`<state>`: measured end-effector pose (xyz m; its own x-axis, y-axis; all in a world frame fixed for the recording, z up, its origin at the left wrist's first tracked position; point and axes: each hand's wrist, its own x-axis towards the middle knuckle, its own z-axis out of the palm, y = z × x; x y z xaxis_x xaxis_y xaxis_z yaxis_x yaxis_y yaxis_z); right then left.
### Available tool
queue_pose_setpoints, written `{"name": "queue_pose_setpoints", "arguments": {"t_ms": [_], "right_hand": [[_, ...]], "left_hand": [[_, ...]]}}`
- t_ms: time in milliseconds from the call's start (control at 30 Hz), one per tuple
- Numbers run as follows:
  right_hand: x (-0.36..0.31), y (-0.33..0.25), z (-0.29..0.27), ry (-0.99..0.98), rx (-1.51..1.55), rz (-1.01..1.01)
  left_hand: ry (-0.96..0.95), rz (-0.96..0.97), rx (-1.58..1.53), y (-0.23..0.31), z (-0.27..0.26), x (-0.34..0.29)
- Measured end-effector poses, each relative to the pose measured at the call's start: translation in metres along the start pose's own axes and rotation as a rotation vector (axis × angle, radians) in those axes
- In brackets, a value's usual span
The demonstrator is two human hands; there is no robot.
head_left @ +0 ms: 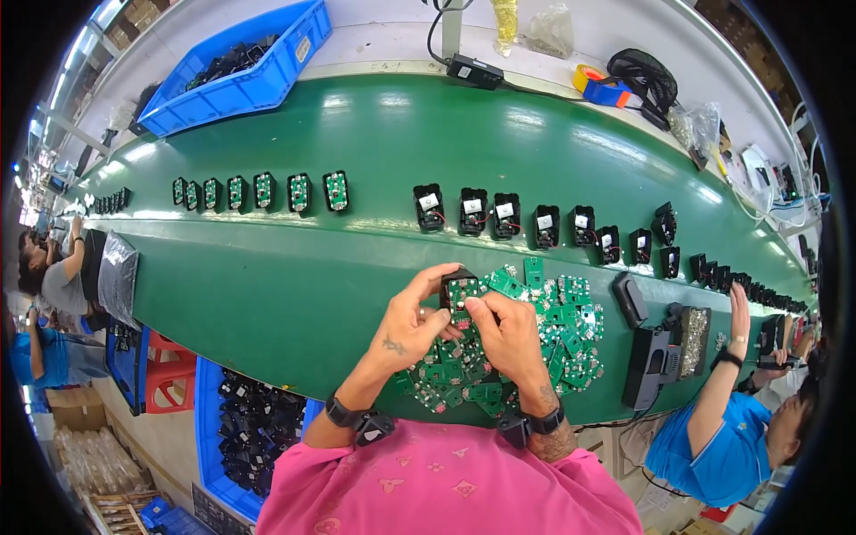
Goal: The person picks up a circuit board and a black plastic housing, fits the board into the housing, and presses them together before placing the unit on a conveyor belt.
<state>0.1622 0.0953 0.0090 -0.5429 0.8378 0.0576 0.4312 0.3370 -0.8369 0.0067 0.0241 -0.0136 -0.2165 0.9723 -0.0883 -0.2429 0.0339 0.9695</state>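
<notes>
Though fingers hid its lower half, both hands, left hand (412, 323) and right hand (505, 334), pinched a green circuit board (461, 292) seated in a black case.

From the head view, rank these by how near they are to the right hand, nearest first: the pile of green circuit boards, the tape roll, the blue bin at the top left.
1. The pile of green circuit boards: under and just right of the right hand, touching it.
2. The tape roll: far side of the belt, up and right.
3. The blue bin: far top left corner, across the belt.
</notes>
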Motion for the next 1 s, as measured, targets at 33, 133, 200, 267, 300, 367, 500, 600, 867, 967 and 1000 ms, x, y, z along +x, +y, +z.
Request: {"name": "queue_pose_setpoints", "arguments": {"t_ms": [33,133,200,267,300,367,500,600,867,967,1000], "right_hand": [[0.000,0.000,0.000,0.000,-0.014,-0.006],[-0.002,0.002,0.004,0.018,-0.145,-0.045],[-0.005,0.001,0.007,0.054,-0.146,-0.006],[-0.006,0.001,0.011,0.089,-0.148,0.038],[-0.006,0.001,0.013,0.135,-0.100,0.018],[-0.004,0.004,0.018,0.180,-0.053,0.000],[-0.001,0.011,0.021,0.068,0.188,-0.009],[0.001,0.003,0.017,0.004,0.319,0.134],[-0.004,0.014,0.029,0.048,0.289,0.041],[-0.005,0.019,0.036,0.094,0.348,0.008],[-0.003,0.019,0.039,0.095,0.352,0.022]], "left_hand": [[-0.011,-0.025,-0.015,0.002,0.000,-0.001],[0.002,-0.072,-0.001,-0.004,0.000,-0.001],[0.023,-0.097,0.025,-0.006,0.002,-0.001],[0.071,-0.090,0.001,-0.004,0.008,0.000],[0.069,-0.092,0.000,-0.003,0.011,0.000],[0.094,-0.110,0.018,-0.002,0.014,0.001],[0.106,-0.062,0.098,-0.007,0.015,0.004],[0.122,-0.056,0.210,-0.007,0.014,0.006],[0.217,0.246,0.395,-0.023,0.018,0.002],[0.261,0.273,0.437,-0.025,0.020,0.000],[0.261,0.271,0.438,-0.025,0.018,0.000]]}}
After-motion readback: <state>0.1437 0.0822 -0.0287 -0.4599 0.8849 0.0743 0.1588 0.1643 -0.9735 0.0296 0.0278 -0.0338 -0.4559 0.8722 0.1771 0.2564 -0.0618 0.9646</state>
